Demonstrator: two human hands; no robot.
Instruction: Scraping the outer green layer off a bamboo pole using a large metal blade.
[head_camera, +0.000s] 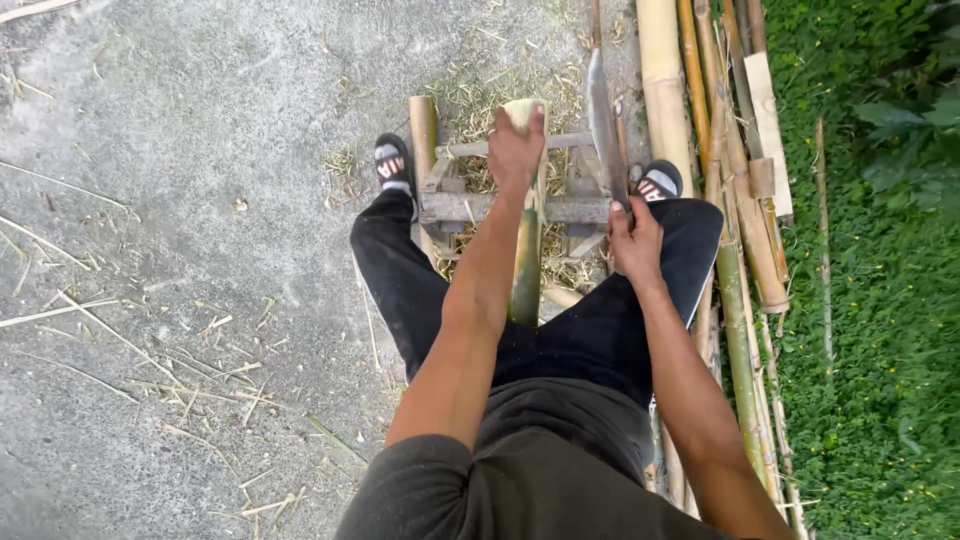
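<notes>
Right hand (636, 243) clenched on the handle of a long grey metal blade (604, 125), tip pointing away. Left hand (516, 150) grips the top end of a green-yellow bamboo pole (526, 262) running between the legs, resting on a low grey wooden frame (470, 207). Stacked bamboo poles (663, 90) at right.

concrete ground (180, 150) | on it: bamboo shavings (210, 370), bamboo poles (665, 90), low wooden frame (500, 207)

One blade (605, 125) — two sandals (392, 160).
</notes>
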